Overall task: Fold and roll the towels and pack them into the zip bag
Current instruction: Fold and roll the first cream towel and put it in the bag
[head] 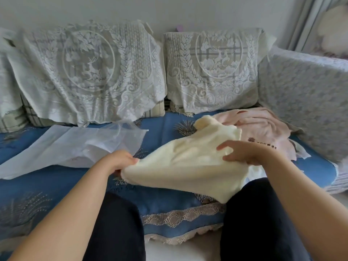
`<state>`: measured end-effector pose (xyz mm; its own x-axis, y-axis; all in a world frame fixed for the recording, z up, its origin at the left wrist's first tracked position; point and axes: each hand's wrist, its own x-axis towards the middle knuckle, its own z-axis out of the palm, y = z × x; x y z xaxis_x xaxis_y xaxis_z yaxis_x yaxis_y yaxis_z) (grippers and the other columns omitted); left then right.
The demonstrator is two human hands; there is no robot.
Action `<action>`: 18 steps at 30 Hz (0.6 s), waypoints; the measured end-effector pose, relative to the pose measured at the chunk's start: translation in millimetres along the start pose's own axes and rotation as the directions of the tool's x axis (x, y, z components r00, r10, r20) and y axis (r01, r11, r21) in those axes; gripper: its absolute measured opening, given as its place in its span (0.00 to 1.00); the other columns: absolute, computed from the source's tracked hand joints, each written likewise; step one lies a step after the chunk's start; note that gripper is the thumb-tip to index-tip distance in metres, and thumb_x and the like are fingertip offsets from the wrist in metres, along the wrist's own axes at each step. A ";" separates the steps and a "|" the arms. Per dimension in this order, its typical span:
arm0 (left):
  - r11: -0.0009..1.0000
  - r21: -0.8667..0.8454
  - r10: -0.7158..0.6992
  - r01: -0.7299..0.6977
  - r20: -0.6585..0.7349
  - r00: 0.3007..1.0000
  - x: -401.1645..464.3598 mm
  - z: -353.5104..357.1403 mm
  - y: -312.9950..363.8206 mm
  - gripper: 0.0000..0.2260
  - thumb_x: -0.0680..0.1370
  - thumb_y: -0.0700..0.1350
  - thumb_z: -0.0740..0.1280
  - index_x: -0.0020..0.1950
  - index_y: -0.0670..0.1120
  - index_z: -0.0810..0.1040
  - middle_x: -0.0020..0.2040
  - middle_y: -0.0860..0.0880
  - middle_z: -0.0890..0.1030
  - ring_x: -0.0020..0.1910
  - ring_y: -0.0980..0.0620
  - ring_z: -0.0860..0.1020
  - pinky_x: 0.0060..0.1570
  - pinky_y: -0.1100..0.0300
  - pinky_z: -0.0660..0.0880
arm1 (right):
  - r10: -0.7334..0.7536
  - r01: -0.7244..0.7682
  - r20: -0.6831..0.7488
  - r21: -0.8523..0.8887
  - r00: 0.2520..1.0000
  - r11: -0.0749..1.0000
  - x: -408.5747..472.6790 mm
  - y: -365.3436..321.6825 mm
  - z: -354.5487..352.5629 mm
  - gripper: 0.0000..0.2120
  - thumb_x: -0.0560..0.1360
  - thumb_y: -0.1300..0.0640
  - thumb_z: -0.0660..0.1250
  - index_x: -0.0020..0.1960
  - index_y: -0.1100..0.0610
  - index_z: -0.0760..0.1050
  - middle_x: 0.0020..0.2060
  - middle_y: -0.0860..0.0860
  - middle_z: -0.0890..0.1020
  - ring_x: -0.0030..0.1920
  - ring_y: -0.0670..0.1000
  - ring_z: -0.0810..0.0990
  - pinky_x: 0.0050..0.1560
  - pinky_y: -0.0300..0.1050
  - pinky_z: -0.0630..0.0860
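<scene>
Head view of a blue patterned sofa seat cover [165, 132] with a lace-trimmed front edge. A pale cream terry towel [184, 162] is held up just above the seat, stretched between both hands. The left hand [120, 160] grips the towel's left corner with its fingers curled round the cloth. The right hand [243, 152] holds the towel's right side; its fingers and thumb spread over the top surface, and whether the fingertips pinch the fabric cannot be told. The towel's lower corner hangs toward the person's right knee, clad in dark trousers [259, 219].

To the left of the towel lies a translucent plastic zip bag [105, 142], flat on the seat with its mouth toward the towel; it rests partly on a white sheet-like wrapper [37, 147]. Some pale content shows inside the bag, but it cannot be identified.

Behind and to the right of the cream towel, a crumpled pale pink towel [263, 127] lies on the seat, touching the cream one's far edge. It bears a small dark printed line of characters near the right hand, too blurred to read.

Two back cushions draped in white lace covers [90, 72] show a deer motif inside a circle. A grey-white covered armrest [305, 95] stands at right.
</scene>
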<state>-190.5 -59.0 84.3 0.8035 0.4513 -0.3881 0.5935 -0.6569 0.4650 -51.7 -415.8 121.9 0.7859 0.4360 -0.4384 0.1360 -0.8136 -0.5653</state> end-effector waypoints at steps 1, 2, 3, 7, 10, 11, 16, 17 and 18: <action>0.997 0.071 -0.019 0.015 0.065 0.998 -1.5 2.1 -8.7 0.11 0.77 0.52 0.65 0.49 0.46 0.82 0.51 0.45 0.81 0.46 0.47 0.77 0.45 0.58 0.72 | 0.010 -0.008 0.157 -0.014 0.987 1.000 -2.0 7.0 4.5 0.11 0.76 0.57 0.66 0.58 0.48 0.75 0.44 0.54 0.77 0.36 0.52 0.74 0.31 0.42 0.70; 0.997 0.079 -0.029 0.019 0.122 0.992 -1.8 1.4 -16.5 0.09 0.76 0.53 0.67 0.51 0.50 0.81 0.53 0.48 0.80 0.50 0.47 0.78 0.46 0.57 0.73 | 0.009 -0.004 0.279 -0.018 0.960 1.000 -6.1 11.0 7.1 0.10 0.76 0.58 0.66 0.56 0.48 0.76 0.41 0.54 0.77 0.33 0.51 0.72 0.28 0.40 0.70; 0.998 0.060 -0.021 0.011 0.165 0.986 -2.4 -0.2 -22.1 0.10 0.75 0.54 0.68 0.54 0.53 0.80 0.55 0.49 0.80 0.55 0.46 0.77 0.49 0.56 0.73 | 0.005 -0.003 0.342 -0.008 0.940 1.000 -5.9 16.2 7.6 0.09 0.77 0.58 0.66 0.55 0.49 0.77 0.38 0.55 0.77 0.31 0.51 0.71 0.26 0.39 0.69; 1.000 -0.016 -0.010 0.015 0.272 0.962 -0.5 3.3 -27.4 0.12 0.76 0.41 0.65 0.56 0.53 0.82 0.54 0.44 0.83 0.54 0.45 0.80 0.50 0.55 0.74 | -0.023 -0.001 0.185 0.125 0.983 0.992 1.8 27.9 6.4 0.14 0.77 0.64 0.63 0.56 0.49 0.78 0.40 0.56 0.78 0.35 0.54 0.74 0.30 0.42 0.74; 0.945 -0.310 -0.006 0.104 0.302 0.953 4.3 19.9 -22.8 0.16 0.77 0.31 0.58 0.52 0.43 0.83 0.50 0.42 0.83 0.49 0.45 0.81 0.51 0.53 0.78 | -0.106 0.129 -0.113 0.225 0.988 0.966 7.8 23.5 8.6 0.14 0.76 0.67 0.62 0.53 0.52 0.80 0.45 0.54 0.81 0.41 0.52 0.78 0.42 0.45 0.79; 0.867 -0.476 -0.009 0.147 0.280 0.960 4.2 23.4 -17.9 0.12 0.78 0.32 0.59 0.49 0.41 0.82 0.46 0.41 0.83 0.44 0.46 0.81 0.45 0.55 0.79 | -0.129 0.199 -0.235 0.299 0.963 0.933 8.9 19.6 8.5 0.13 0.76 0.67 0.63 0.51 0.52 0.80 0.45 0.53 0.81 0.41 0.50 0.78 0.45 0.43 0.78; 0.490 -0.864 -0.050 -0.115 -0.160 0.986 5.1 1.8 22.9 0.05 0.80 0.41 0.62 0.49 0.45 0.78 0.39 0.46 0.82 0.37 0.49 0.78 0.38 0.54 0.76 | 0.002 0.454 -0.543 0.705 0.840 0.545 1.5 -3.6 -6.2 0.04 0.76 0.60 0.68 0.49 0.59 0.80 0.37 0.53 0.79 0.30 0.46 0.76 0.30 0.35 0.74; 0.514 -0.824 -0.028 -0.238 -0.294 0.956 2.7 -7.5 32.1 0.05 0.80 0.42 0.62 0.51 0.48 0.78 0.46 0.45 0.82 0.40 0.48 0.78 0.42 0.53 0.77 | 0.004 0.460 -0.539 0.723 0.842 0.516 -0.5 -8.5 -12.2 0.06 0.76 0.63 0.66 0.51 0.57 0.79 0.37 0.52 0.79 0.27 0.43 0.75 0.26 0.34 0.72; 0.565 -0.747 0.012 -0.349 -0.416 0.909 1.5 -16.5 39.7 0.08 0.81 0.42 0.61 0.51 0.52 0.78 0.51 0.45 0.81 0.43 0.48 0.79 0.45 0.53 0.77 | -0.021 0.467 -0.524 0.738 0.851 0.487 -3.3 -13.6 -19.1 0.11 0.77 0.67 0.64 0.54 0.56 0.78 0.40 0.53 0.79 0.25 0.42 0.75 0.25 0.33 0.73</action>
<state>-165.0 -74.5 115.3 0.7567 0.6536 -0.0163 0.0885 -0.0777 0.9930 -44.6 -413.5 144.3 0.9824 0.1865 0.0048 -0.0124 0.0913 -0.9957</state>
